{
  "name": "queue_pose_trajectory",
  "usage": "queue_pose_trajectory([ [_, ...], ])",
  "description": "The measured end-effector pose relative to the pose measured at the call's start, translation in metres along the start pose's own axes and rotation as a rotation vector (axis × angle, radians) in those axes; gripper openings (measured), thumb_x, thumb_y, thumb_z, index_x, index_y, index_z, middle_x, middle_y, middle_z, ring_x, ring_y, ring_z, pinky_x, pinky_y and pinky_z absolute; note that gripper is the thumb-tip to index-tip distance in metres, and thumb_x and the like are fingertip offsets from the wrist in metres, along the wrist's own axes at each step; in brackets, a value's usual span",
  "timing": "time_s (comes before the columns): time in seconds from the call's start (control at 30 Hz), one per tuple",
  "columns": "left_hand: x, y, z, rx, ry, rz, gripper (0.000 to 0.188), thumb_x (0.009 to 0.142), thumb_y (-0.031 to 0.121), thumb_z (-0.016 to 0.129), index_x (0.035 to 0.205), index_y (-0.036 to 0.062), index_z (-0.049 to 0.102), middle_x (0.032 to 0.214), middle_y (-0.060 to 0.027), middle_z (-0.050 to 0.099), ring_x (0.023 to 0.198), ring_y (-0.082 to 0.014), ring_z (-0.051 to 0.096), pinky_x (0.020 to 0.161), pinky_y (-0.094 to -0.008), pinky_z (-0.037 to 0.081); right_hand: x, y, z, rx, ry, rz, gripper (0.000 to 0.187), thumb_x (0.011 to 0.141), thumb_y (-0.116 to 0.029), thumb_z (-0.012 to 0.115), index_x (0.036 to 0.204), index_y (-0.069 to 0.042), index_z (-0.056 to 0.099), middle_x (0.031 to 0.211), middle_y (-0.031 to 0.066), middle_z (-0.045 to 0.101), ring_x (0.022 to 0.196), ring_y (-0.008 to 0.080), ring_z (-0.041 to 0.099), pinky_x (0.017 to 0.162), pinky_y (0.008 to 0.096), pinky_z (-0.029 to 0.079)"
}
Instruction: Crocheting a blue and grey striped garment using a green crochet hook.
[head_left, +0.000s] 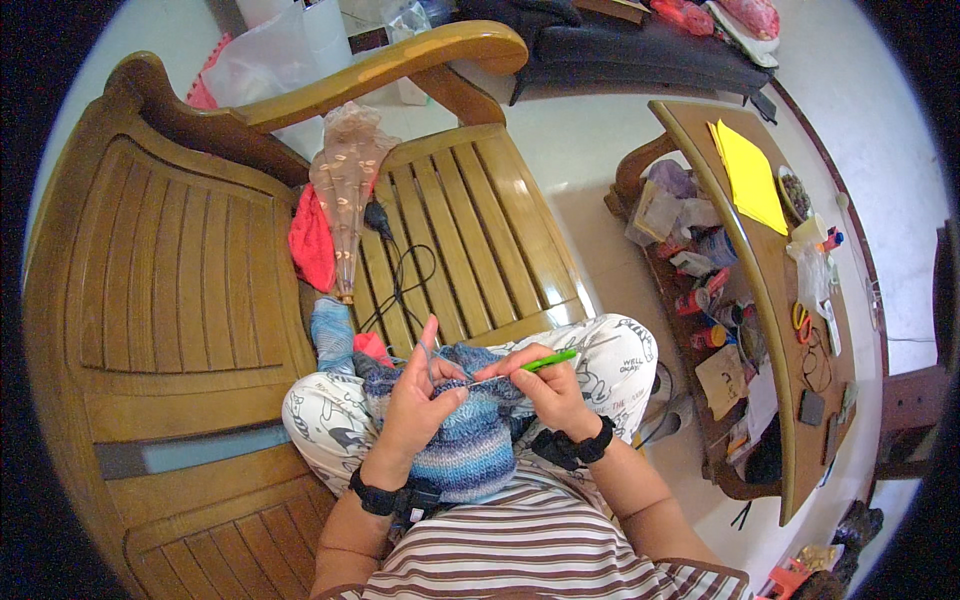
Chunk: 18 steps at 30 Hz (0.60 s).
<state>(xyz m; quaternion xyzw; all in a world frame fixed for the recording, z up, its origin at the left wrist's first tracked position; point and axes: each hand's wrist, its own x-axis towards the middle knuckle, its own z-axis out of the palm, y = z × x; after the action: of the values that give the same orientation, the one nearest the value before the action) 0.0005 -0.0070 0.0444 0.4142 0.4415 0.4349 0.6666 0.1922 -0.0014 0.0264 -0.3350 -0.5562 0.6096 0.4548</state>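
Observation:
Across my lap lies a striped blue, white and grey piece of yarn work [463, 450]. My left hand [408, 408] pinches its upper edge between thumb and fingers; the index finger points up with blue yarn running by it. In my right hand [552, 392] is a crochet hook [551, 361] with a bright green handle, its thin metal shaft reaching left to the work's edge beside my left thumb. A ball of light blue yarn [331, 330] rests on the bench left of my knee. The hook's tip is too small to make out among the stitches.
I sit cross-legged on a slatted wooden bench [470, 220]. On it lie a sheer brown folded cloth or umbrella [348, 190], a red cloth [311, 240] and a black cable [402, 270]. At right, a wooden table [690, 125] bears yellow paper [750, 180] and scissors [801, 322], with a cluttered shelf below.

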Motion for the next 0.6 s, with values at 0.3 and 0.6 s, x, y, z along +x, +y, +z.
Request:
queue_pose_trajectory([
  [0.3, -0.001, -0.001, 0.005, 0.266, 0.090, 0.168, 0.081, 0.071, -0.007, 0.056, 0.139, 0.0015, 0.012, 0.084, -0.0045, 0.051, 0.083, -0.0122, 0.052, 0.080, -0.0244, 0.041, -0.002, -0.010, 0.013, -0.287, 0.069, -0.321, 0.008, 0.084, 0.002, 0.050, 0.090, -0.002, 0.054, 0.095, 0.0181, 0.063, 0.086, 0.0260, 0.061, 0.076, 0.0342, 0.047],
  [0.6, -0.007, -0.005, 0.011, 0.225, 0.153, 0.171, 0.082, 0.071, -0.006, 0.057, 0.139, 0.0020, 0.013, 0.087, -0.0052, 0.052, 0.083, -0.0119, 0.052, 0.079, -0.0249, 0.042, 0.003, 0.000, 0.024, -0.870, 0.006, -0.669, 0.030, 0.063, -0.001, 0.063, 0.092, -0.005, 0.059, 0.098, 0.0150, 0.059, 0.084, 0.0296, 0.059, 0.071, 0.0348, 0.050],
])
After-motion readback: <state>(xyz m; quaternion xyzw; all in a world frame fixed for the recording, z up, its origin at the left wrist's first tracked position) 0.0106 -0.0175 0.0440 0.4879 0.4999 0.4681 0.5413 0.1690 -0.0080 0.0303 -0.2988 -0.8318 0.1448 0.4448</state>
